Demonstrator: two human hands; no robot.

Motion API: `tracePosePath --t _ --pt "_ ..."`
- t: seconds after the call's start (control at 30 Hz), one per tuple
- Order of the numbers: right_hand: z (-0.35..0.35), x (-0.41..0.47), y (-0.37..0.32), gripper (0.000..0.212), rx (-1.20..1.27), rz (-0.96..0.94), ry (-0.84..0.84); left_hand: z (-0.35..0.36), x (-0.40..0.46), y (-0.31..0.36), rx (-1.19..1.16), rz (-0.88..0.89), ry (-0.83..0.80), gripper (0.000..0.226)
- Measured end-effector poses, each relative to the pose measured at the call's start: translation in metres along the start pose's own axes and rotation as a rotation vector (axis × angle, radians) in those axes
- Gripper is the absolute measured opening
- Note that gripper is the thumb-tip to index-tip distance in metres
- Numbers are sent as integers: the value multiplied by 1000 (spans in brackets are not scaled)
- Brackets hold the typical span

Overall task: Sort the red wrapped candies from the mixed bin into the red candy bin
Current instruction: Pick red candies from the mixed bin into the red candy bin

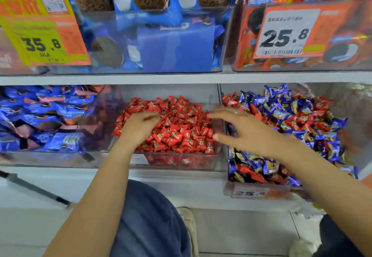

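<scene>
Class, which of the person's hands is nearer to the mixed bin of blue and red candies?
Right. The right hand hovers at the mixed bin's left edge; the left hand rests on the red candies in the neighbouring bin.

Both forearms are showing bare, with no sleeves reaching into view. The right hand [244, 130] is wearing a thin ring [236, 112] on one finger. The left hand [138, 124] is wearing nothing. The person is wearing dark blue trousers [149, 222] and light-coloured shoes [190, 224].

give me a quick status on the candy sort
Left hand on the red candy bin pile, grip unclear. Right hand open between bins. Red candies remain in mixed bin. Nothing blocking.
</scene>
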State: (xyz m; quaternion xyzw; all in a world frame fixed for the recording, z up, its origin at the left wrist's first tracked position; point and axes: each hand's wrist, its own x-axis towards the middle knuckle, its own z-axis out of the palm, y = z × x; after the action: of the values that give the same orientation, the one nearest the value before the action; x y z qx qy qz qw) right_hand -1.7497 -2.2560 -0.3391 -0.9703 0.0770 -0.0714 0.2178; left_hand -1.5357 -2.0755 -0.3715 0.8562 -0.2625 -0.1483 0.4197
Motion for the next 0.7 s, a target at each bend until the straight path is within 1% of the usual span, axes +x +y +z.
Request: tracePosePath --t 0.07,0.13,0.17,0.23,0.3,0.37,0.43,0.5,0.57,0.6,0.63,0.7 --pt "-4 -30 8 51 84 26 96 10 -6 12 149 103 11 24" --pt "-9 -58 21 42 67 102 164 20 -13 31 125 175 63 21" --pt "-11 -70 31 37 19 138 170 26 -19 43 87 218 76 20" --pt "-18 -89 50 39 -77 198 154 41 -34 71 66 347 82 20" --pt "-30 -103 69 43 -128 257 130 61 -49 100 92 487 40 21" --pt "-41 -113 89 44 -143 315 133 85 -58 123 121 577 -37 26" --pt "-45 -122 108 43 -116 385 144 106 -59 144 144 562 -115 34" --pt "-41 -128 122 48 -150 474 70 124 -46 160 226 434 -208 47" --pt "-38 -132 128 57 -225 534 -67 141 -27 167 451 254 -315 69" --pt "-39 -133 128 60 -218 548 -102 149 -20 168 585 195 -353 77" --pt "-41 -135 129 61 -196 550 -106 155 -15 169 691 164 -365 84" --pt "-48 -140 131 59 -181 539 -88 170 -15 173 779 162 -359 91"
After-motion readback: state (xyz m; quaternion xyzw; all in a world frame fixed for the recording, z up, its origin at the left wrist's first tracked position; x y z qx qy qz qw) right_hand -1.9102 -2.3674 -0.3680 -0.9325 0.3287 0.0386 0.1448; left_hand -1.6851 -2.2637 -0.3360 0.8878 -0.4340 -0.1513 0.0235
